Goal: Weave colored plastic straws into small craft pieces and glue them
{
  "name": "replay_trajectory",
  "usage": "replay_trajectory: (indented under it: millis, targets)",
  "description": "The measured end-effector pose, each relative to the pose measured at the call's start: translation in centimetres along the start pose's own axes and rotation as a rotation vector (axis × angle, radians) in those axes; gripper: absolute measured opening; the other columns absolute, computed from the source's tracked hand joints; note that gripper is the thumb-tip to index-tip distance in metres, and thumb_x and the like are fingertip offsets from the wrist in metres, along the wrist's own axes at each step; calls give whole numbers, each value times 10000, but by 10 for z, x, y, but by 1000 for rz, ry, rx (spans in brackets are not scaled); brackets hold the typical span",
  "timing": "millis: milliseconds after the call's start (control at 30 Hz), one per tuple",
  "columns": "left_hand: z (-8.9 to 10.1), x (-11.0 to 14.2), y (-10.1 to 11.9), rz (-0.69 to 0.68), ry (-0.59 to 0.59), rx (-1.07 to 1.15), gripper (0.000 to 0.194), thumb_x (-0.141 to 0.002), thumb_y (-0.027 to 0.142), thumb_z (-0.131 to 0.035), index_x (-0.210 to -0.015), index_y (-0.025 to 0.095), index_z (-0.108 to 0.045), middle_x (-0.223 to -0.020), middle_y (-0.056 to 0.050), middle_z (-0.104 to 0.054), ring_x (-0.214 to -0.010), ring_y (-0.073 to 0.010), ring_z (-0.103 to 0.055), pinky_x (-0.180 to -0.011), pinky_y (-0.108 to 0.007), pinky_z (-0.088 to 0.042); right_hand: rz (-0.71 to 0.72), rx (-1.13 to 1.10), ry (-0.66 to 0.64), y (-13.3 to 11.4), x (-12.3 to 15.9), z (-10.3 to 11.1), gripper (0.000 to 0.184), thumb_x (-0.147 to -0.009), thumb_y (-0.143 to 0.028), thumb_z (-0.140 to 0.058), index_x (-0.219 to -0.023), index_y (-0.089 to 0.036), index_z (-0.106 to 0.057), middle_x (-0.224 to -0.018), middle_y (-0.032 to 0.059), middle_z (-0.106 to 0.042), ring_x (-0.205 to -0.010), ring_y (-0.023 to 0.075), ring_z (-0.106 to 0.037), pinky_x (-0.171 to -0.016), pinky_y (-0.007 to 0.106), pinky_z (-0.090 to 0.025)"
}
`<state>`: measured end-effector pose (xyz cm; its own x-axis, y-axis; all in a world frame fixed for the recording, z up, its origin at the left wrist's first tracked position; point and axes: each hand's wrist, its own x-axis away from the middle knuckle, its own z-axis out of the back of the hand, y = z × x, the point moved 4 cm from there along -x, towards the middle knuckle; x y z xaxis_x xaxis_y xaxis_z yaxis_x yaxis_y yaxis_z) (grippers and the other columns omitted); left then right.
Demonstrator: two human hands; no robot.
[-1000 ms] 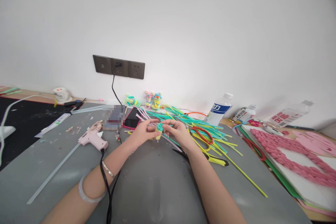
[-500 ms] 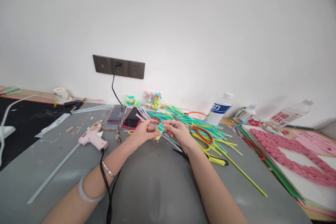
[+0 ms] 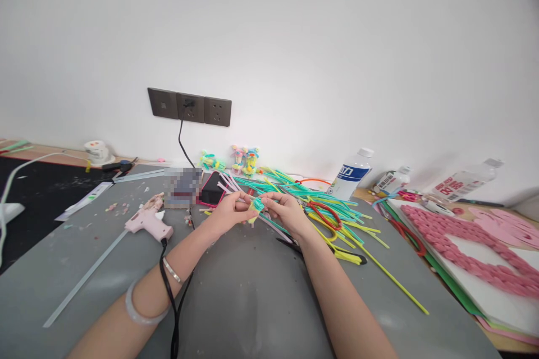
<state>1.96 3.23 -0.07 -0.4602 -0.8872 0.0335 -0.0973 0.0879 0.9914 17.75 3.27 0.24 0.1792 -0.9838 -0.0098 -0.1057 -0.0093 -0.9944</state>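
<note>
Backing gray worktop: white wall.

Work mat: smooth, semi-gloss. Glue gun: smooth plastic body. Craft stems: fuzzy, matt. Held piece: likewise matt. Bracelet: polished metal. Bangle: smooth, glossy. Blue-labelled bottle: smooth plastic. Pink braid: cloth-like, matt. Socket plates: smooth, satin

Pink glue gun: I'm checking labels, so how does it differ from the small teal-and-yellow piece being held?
The glue gun lies on the gray surface; the piece is held between the left grip and right grip. The glue gun looks larger than the piece. The glue gun is pale pink, the piece teal and yellow.
</note>
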Motion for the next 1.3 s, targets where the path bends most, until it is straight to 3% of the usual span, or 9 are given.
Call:
replay_trajectory:
  millis: [300, 500, 600, 667, 767, 900, 1133, 1300]
  targets:
    - [0, 1, 0, 13, -15, -14, 450, -652, 425, -794, -870, 181, -485, -713, -17, -687, -609, -122, -593, -605, -240, -425, 19, 41, 15, -1, 0, -1, 333, -668, -463, -775, -828, -177, -716, -508, -57, -472, -476, 86, -345, -494, 248, -292]
    - [-3, 3, -8, -82, -129, -251, 346, -772, 364, -692, -1018, 186, -526, -644, 15, -640, -601, -135, -577, -581, -232, -391, 81, 61, 79, -7, 2, 0, 333, -682, -427, -778, -912, -194, -718, -672, -3, -615, -557, 114, -485, -546, 252, -400]
    - [-3, 4, -4, -158, -99, -343, 300, -746, 351, -712, -977, 178, -633, -931, -79, -693, -830, -199, -633, -658, -254, -439, 125, 80, 61, -10, 4, -2, 303, -701, -414, -763, -926, -215, -724, -858, 32, -685, -654, 147, -563, -619, 279, -456]
    - [1, 2, 1, -206, -18, -343, 298, -747, 388, -707, -952, 176, -667, -1044, -94, -665, -912, -217, -615, -685, -255, -447, 153, 106, 49, -11, 4, -3, 280, -714, -406, -753, -924, -223, -722, -932, 40, -698, -679, 157, -585, -631, 287, -466]
    - [7, -1, 7, -201, 62, -259, 336, -786, 473, -650, -936, 173, -664, -919, -55, -654, -755, -171, -585, -627, -243, -423, 199, 162, 31, -12, 4, -5, 274, -741, -384, -734, -971, -237, -709, -980, 39, -691, -631, 139, -570, -576, 274, -449]
    - [9, 0, 9, -144, 72, -156, 345, -788, 504, -643, -857, 166, -658, -659, 14, -561, -559, -110, -455, -538, -228, -326, 236, 193, -6, -15, 6, -10, 258, -748, -375, -726, -969, -246, -700, -962, 39, -672, -649, 146, -578, -563, 273, -451]
    - [3, 2, 6, 8, -23, 138, 318, -736, 447, -725, -799, 145, -650, -603, 40, -438, -554, -79, -369, -532, -227, -257, 196, 161, -20, -17, 8, -14, 205, -733, -372, -744, -868, -228, -688, -819, 13, -658, -627, 137, -562, -591, 280, -454]
    - [1, 2, 6, 81, 4, 229, 303, -674, 390, -788, -754, 135, -644, -596, 38, -437, -569, -76, -365, -526, -222, -257, 228, 173, -2, -15, 7, -12, 195, -732, -381, -747, -837, -228, -688, -782, 19, -658, -650, 161, -580, -586, 292, -456]
